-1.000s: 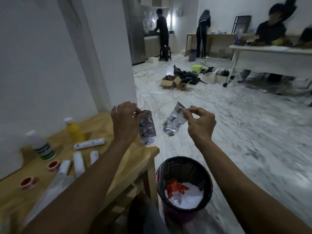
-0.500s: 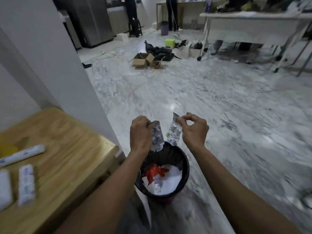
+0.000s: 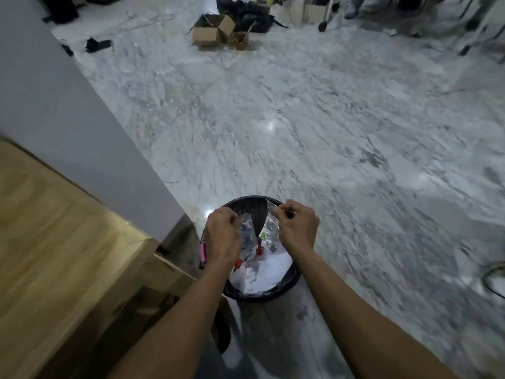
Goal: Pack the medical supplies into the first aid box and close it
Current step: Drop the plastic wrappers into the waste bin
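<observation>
My left hand (image 3: 222, 236) pinches a clear plastic wrapper piece (image 3: 246, 234) with blue print. Another clear wrapper piece (image 3: 270, 231), with a green spot, hangs from the fingers of my right hand (image 3: 296, 228). Both hands hover side by side over the mouth of a black mesh waste bin (image 3: 247, 207) on the floor. Inside the bin lie white paper and something red. The first aid box and the other supplies are out of view.
A wooden table (image 3: 68, 242) fills the lower left, its corner close to the bin. A white wall (image 3: 68, 110) rises behind it. Marble floor (image 3: 328, 132) spreads ahead, with open cardboard boxes (image 3: 216, 32) and dark bags at the far end.
Both hands have dropped from chest height down over the bin, still holding the wrapper pieces. My view has tilted down and right, so the table's supplies left the frame.
</observation>
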The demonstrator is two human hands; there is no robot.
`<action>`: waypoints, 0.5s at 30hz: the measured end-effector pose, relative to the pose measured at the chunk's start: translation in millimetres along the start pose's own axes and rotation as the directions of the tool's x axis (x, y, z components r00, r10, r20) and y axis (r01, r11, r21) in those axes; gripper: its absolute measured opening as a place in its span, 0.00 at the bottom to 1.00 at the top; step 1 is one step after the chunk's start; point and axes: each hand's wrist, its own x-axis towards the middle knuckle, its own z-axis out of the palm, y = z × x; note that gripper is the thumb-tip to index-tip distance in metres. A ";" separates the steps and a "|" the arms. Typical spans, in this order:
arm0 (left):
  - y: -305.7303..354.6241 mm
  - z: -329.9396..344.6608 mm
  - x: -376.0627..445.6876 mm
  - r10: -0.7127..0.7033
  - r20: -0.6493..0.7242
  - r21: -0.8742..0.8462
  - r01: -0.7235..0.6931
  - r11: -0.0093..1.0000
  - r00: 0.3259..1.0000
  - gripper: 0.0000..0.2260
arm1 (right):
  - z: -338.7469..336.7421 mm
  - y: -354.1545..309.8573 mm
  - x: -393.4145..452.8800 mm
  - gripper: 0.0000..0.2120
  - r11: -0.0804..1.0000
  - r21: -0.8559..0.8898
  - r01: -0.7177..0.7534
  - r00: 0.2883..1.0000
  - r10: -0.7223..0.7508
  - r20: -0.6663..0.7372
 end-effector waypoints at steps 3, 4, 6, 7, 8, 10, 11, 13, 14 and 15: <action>-9.3 9.9 4.4 -0.011 0.014 0.005 0.011 1.000 1.000 0.08 | 10.3 11.4 4.4 0.08 0.999 -0.022 -0.045 0.999 0.046 0.015; -10.2 11.9 5.5 -0.004 0.020 0.008 0.004 1.000 1.000 0.08 | 13.2 14.6 5.7 0.08 0.998 -0.030 -0.052 0.998 0.052 0.017; -13.9 16.4 7.7 -0.009 0.038 -0.007 0.010 1.000 0.999 0.05 | 18.6 20.2 6.9 0.08 0.997 -0.040 -0.060 0.998 0.062 0.029; -15.6 18.8 8.7 -0.023 0.050 -0.025 0.024 0.999 0.998 0.04 | 20.8 21.2 7.1 0.11 0.996 -0.042 -0.074 0.996 0.076 0.043; -17.9 21.9 10.1 -0.048 0.075 -0.037 0.051 0.998 0.996 0.11 | 22.5 22.1 7.3 0.16 0.995 -0.045 -0.091 0.994 0.093 0.057; -23.9 26.5 13.1 -0.083 0.132 -0.022 0.087 0.996 0.988 0.22 | 24.5 22.7 7.6 0.24 0.992 -0.052 -0.114 0.990 0.118 0.083; -26.4 28.8 13.9 -0.086 0.142 -0.017 0.089 0.996 0.986 0.25 | 25.1 22.6 7.6 0.27 0.992 -0.048 -0.117 0.988 0.121 0.092; -26.8 28.3 13.7 -0.100 0.161 -0.033 0.107 0.994 0.982 0.29 | 26.4 23.1 8.0 0.28 0.992 -0.037 -0.120 0.987 0.123 0.101; -25.5 26.5 13.3 -0.104 0.167 -0.041 0.113 0.993 0.980 0.29 | 26.9 23.0 8.3 0.28 0.992 -0.031 -0.124 0.987 0.127 0.103; -26.1 26.0 13.6 -0.107 0.163 -0.046 0.116 0.992 0.981 0.30 | 27.4 22.8 8.5 0.28 0.991 -0.028 -0.128 0.986 0.130 0.105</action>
